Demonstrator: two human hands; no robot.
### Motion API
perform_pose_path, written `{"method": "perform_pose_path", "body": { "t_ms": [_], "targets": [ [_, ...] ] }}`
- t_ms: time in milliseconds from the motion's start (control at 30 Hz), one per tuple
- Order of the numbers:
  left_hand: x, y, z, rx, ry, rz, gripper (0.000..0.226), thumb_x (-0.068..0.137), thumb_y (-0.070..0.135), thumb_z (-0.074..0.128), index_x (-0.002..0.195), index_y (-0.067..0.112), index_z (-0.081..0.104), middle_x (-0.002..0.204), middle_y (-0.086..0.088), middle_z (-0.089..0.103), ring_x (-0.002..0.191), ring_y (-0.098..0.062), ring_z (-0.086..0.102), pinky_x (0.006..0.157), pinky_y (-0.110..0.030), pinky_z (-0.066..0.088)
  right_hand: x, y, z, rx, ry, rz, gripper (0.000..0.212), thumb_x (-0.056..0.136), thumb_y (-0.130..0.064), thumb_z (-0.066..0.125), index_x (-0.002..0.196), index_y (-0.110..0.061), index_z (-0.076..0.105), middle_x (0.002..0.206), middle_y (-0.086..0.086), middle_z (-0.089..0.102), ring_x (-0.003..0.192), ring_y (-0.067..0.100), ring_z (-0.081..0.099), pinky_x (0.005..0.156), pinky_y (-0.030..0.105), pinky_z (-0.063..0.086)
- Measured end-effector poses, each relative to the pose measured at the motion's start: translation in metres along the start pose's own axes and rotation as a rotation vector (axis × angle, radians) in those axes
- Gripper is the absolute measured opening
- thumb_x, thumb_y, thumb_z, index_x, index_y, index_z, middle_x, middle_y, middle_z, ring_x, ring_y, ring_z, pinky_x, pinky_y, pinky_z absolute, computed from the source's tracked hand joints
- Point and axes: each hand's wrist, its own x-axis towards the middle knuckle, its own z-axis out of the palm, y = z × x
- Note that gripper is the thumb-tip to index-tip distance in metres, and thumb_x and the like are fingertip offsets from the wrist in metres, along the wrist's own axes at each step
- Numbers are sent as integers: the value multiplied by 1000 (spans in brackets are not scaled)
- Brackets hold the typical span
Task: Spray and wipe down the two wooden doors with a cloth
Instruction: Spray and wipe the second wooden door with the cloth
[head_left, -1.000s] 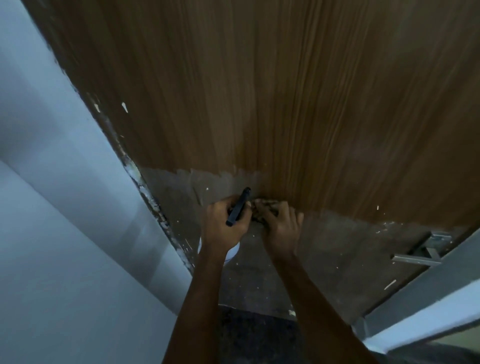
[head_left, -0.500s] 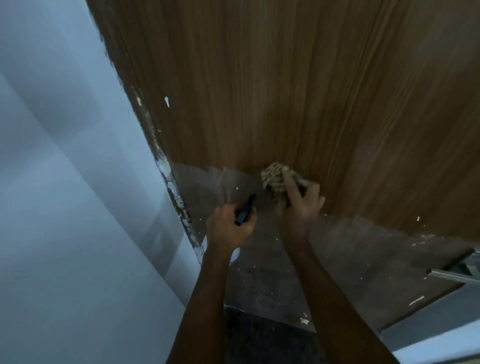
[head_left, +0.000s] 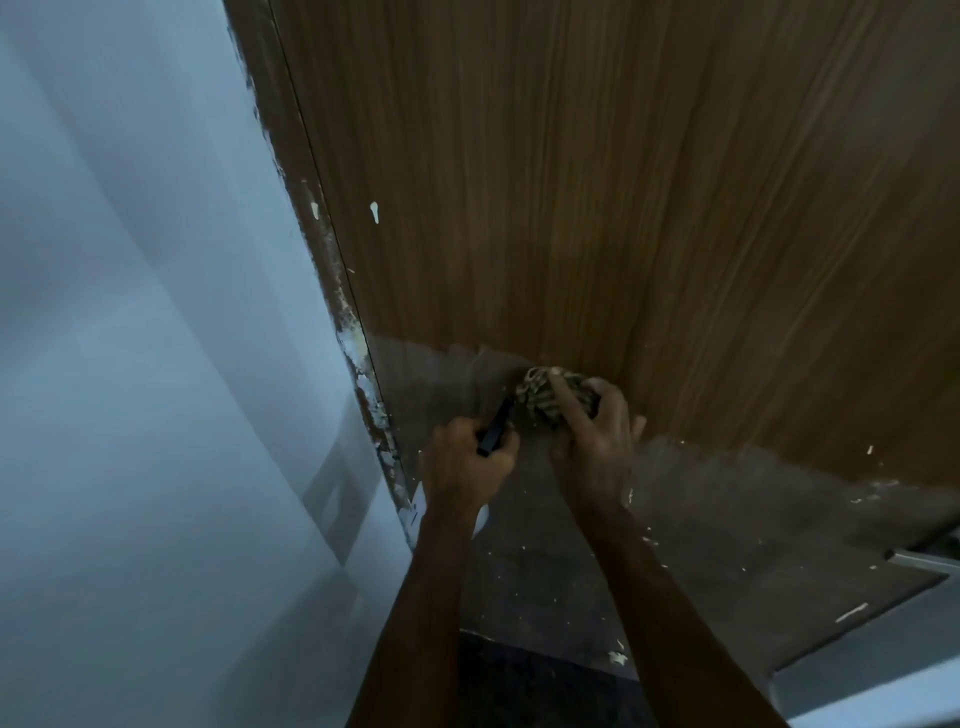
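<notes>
Both hands were up against the wooden door (head_left: 597, 208) at the line where its brown grain met the dusty grey lower band (head_left: 727, 530). Our right hand (head_left: 592, 447) pressed a bunched patterned cloth (head_left: 545, 395) flat to the door, fingers curled over it. Our left hand (head_left: 467, 467) gripped the spray bottle (head_left: 496, 426) by its black trigger head, white body showing just under the wrist; it sat just left of the cloth, nearly touching. The door's left edge (head_left: 358, 364), chipped and flecked with white paint, ran close beside the left hand, with the pale wall (head_left: 156, 364) beyond it. Open door surface lay above and to the right. A metal handle (head_left: 924, 558) showed at the far right edge, well apart from us.
</notes>
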Motion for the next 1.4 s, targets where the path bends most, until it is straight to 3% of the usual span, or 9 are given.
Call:
{"method": "perform_pose_path", "body": {
  "t_ms": [200, 400, 600, 667, 833, 967, 1067, 1233, 1400],
  "targets": [
    [11, -21, -13, -97, 47, 48, 49, 89, 37, 77, 53, 28, 44, 45, 12, 42, 39, -5, 41, 47, -20, 26, 42, -28, 10, 22, 216, 69, 57, 87, -1, 64, 139, -22, 62, 114, 16, 58, 99, 29, 56, 84, 39, 39],
    [21, -31, -23, -138, 74, 64, 44, 93, 32, 80, 58, 26, 53, 46, 12, 44, 41, -4, 43, 46, -21, 28, -40, -19, 44, -39, -199, -134, 70, 71, 1, 88, 132, -22, 66, 115, 11, 57, 98, 27, 53, 82, 41, 42],
    [22, -39, -37, -186, 107, 130, 46, 94, 26, 79, 58, 31, 50, 45, 13, 43, 48, -5, 53, 46, -13, 35, 29, -53, 39, -3, 136, -54, 39, 95, -13, 60, 132, -19, 68, 111, 11, 57, 94, 24, 53, 78, 39, 38],
    [22, -39, -41, -177, 122, 113, 42, 95, 25, 79, 61, 29, 53, 47, 14, 45, 52, -1, 56, 49, -11, 38, 26, -55, 48, 7, 141, -83, 39, 94, -15, 64, 133, -21, 65, 113, 10, 54, 94, 25, 53, 77, 39, 39],
    [29, -50, -45, -162, 127, 65, 36, 90, 47, 73, 64, 24, 62, 52, 11, 53, 50, -5, 53, 51, -21, 36, -32, -59, 71, 27, -182, -126, 49, 84, -13, 81, 131, -22, 68, 111, 13, 59, 92, 29, 57, 79, 40, 41],
    [29, -52, -49, -178, 128, 66, 24, 95, 36, 77, 75, 22, 71, 56, 11, 57, 52, -5, 55, 51, -18, 37, 17, -85, 65, 51, -10, -72, 41, 90, -25, 74, 130, -20, 69, 109, 13, 60, 93, 24, 54, 80, 34, 31],
    [29, -61, -51, -163, 155, 47, 21, 95, 33, 77, 77, 25, 71, 56, 13, 57, 53, -4, 56, 50, -17, 34, 38, -90, 72, 63, 149, -27, 42, 88, -15, 72, 130, -20, 69, 101, 13, 56, 87, 23, 50, 75, 35, 34],
    [42, -70, -55, -170, 210, -27, 21, 95, 39, 77, 95, 18, 80, 74, 9, 67, 69, -14, 65, 64, -25, 45, -14, -90, 90, 107, -187, -216, 50, 90, -33, 72, 137, -28, 53, 110, 13, 58, 91, 28, 57, 79, 38, 40],
    [41, -81, -55, -172, 197, -72, 19, 94, 36, 77, 100, 17, 80, 81, 2, 74, 73, -15, 66, 69, -28, 48, 20, -110, 85, 176, -18, -31, 71, 74, -10, 85, 137, -26, 55, 114, 8, 47, 95, 21, 48, 80, 36, 38]
  ]
}}
